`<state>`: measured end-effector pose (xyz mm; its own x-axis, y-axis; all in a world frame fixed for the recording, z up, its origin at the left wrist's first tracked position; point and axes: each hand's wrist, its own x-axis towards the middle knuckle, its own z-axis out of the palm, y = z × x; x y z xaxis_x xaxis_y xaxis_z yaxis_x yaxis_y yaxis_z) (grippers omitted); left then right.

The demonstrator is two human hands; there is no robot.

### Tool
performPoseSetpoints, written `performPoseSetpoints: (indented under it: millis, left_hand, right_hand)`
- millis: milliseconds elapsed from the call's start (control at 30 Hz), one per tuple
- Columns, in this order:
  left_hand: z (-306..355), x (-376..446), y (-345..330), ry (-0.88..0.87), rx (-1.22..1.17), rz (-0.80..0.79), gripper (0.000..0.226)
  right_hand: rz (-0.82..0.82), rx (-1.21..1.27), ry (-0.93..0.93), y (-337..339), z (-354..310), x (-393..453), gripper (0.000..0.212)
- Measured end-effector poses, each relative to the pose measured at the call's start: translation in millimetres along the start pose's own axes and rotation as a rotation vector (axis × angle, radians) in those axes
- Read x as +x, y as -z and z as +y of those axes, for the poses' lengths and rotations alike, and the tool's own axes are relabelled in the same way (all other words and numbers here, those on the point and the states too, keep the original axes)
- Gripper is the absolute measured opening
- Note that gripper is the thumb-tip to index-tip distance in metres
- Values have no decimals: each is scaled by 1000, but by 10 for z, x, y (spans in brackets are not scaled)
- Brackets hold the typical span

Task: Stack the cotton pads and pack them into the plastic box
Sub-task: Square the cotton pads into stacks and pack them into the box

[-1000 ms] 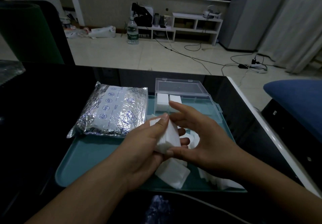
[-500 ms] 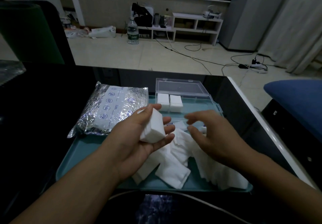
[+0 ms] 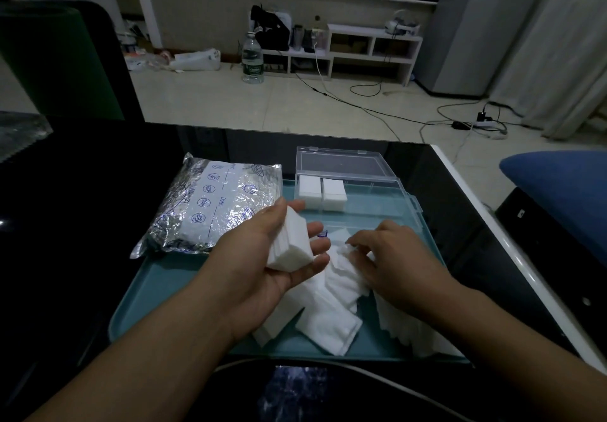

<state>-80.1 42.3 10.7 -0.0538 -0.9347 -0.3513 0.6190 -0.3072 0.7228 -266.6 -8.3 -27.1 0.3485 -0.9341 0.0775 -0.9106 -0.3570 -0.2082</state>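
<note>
The left hand (image 3: 262,257) lies palm up and holds a squared stack of cotton pads (image 3: 289,244), the thumb along the far edge and the fingers curled under the near side. The stack sits above the teal tray (image 3: 170,293), short of the plastic box (image 3: 354,191). The right hand (image 3: 391,257) is palm down on the loose cotton pads (image 3: 331,296), its fingertips (image 3: 353,244) bent onto the top of the heap; whether they already pinch a pad cannot be told, since the fingers cover the contact.

The loose pads lie overlapped and unaligned across the near middle of the tray, and a further fanned spread of pads (image 3: 410,326) runs under the right forearm toward the tray's near right corner.

The plastic box stands on the tray's far right side with its clear lid tilted back. Two packed stacks (image 3: 322,193) sit side by side in its left end, touching; the rest of the box shows bare through the clear wall.

A crinkled foil pouch (image 3: 213,204) lies on the tray's far left corner, partly overhanging the dark table (image 3: 65,208).

Judged from this layout, the task is early to midway: two stacks packed, a third gathered but not boxed, and many pads unstacked.
</note>
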Motion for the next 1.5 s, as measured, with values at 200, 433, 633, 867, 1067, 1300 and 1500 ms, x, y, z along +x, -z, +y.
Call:
performPoseSetpoints:
  millis: [200,433,633,867,1067,1300,1500]
  left_hand:
    - [-9,2,3,-6,7,5,31]
    - [4,5,-8,-52,26,27,30]
    - [-16,-5,-32,-92,91,40,27]
    - [-139,-55,-102,60,73,-47,32]
    - [-126,-56,-98,79,41,-77,37]
    - [-114,-56,-95,59,54,-96,36]
    - [-118,-52,-85,40,62,-91,38]
  right_hand:
    - [147,164,-44,56,-29,-4,30]
    - [330,730,-132,264,-160,-31,31]
    - [95,1421,-296,426,-211,-115,30]
    - [43,1199,-93,401,-334,-182,29]
    - [204,706,44,275,-282,-165,31]
    - [-28,779,209,320,-245,-203,60]
    - [7,724,271,293,-274,-215,60]
